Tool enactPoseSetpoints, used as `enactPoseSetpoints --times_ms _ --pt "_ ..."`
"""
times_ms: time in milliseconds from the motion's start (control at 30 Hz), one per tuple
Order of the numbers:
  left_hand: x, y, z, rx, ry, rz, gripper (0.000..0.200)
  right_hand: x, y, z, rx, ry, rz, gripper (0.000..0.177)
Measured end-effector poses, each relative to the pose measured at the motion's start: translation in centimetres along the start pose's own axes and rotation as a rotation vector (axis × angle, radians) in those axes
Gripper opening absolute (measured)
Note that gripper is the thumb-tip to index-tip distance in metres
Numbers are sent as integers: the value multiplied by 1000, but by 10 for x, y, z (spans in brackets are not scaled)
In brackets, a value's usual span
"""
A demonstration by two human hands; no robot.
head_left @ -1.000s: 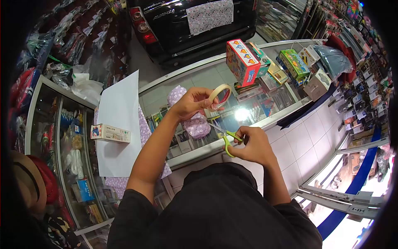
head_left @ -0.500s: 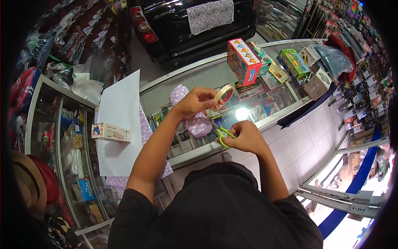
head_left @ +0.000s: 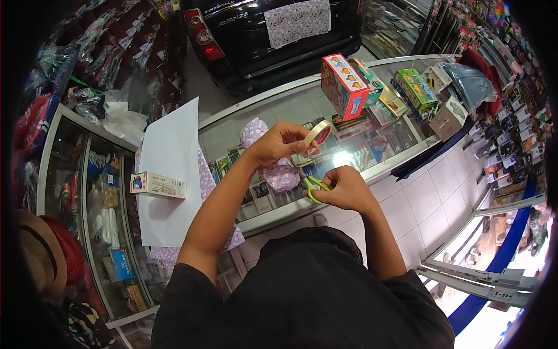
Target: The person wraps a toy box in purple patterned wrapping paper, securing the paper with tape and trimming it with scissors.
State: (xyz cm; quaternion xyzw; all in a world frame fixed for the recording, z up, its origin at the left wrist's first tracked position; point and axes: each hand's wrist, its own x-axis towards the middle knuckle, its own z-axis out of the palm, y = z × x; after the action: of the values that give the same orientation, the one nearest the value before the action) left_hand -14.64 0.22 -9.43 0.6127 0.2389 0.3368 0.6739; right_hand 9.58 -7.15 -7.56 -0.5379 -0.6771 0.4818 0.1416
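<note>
Between the fingers of my left hand is a roll of tape, held above the glass counter. My right hand grips green-handled scissors, whose blades point up and left toward my left hand. Under and behind my left hand lies a bundle in purple floral paper, partly hidden by the hand. To the left, a white sheet lies over more purple floral paper. A small printed box rests on the sheet.
A red and blue box, a green box and a brown box stand on the glass counter at the right. A black car is beyond it. Hats are at the far left.
The scissors' handles are spread a little differently in my right hand. The whole view has shifted slightly. My left hand still holds the tape.
</note>
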Motion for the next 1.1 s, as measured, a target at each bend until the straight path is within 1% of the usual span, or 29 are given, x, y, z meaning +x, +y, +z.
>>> enactPoseSetpoints --times_ms 100,167,200,300,400,467,567,633,700,733,767,833,867,900,967,1000,1033,1100 --pt "0 -1 0 9 -6 17 44 3 4 1 -4 -19 -12 42" --pt "-1 -1 1 -10 4 32 42 6 9 4 100 -43 -71 42" --pt "-1 -1 1 -10 3 32 42 5 11 4 100 -43 -71 42" --pt "-1 -1 1 -24 18 38 41 2 11 3 51 -51 -83 43" --pt "0 -2 1 -24 12 50 46 -7 1 -1 51 -26 -53 46" --pt "-1 -2 1 -37 23 50 46 -10 -2 -3 -17 2 -84 47" --pt "0 -6 1 -71 8 82 43 -2 6 1 24 -9 -83 47" --pt "0 -4 4 -111 33 77 41 -1 8 0 -25 -35 -49 44" --pt "-1 -3 5 -145 62 73 40 -4 16 -5 -26 -25 -112 51" --pt "0 -5 3 -164 57 95 39 -7 18 -8 -146 26 -149 52" --pt "0 -8 1 -185 52 118 38 -9 21 -12 -148 25 -154 52" --pt "0 -10 0 -203 65 114 38 -14 26 -19 -224 221 -162 44" --pt "0 -11 0 -237 56 126 38 -16 25 -22 -302 268 -86 44" --pt "1 -12 0 -271 46 137 38 -15 28 -22 -304 265 -87 44" --pt "0 -14 -3 -266 45 131 38 -11 33 -23 -448 435 -140 49" --pt "0 -13 -2 -258 41 125 38 -8 31 -23 -495 406 -93 51" --pt "0 -13 -1 -259 42 125 38 -4 31 -22 -495 404 -93 51" --pt "-1 -12 1 -264 89 128 31 6 33 -17 -546 510 -186 43"
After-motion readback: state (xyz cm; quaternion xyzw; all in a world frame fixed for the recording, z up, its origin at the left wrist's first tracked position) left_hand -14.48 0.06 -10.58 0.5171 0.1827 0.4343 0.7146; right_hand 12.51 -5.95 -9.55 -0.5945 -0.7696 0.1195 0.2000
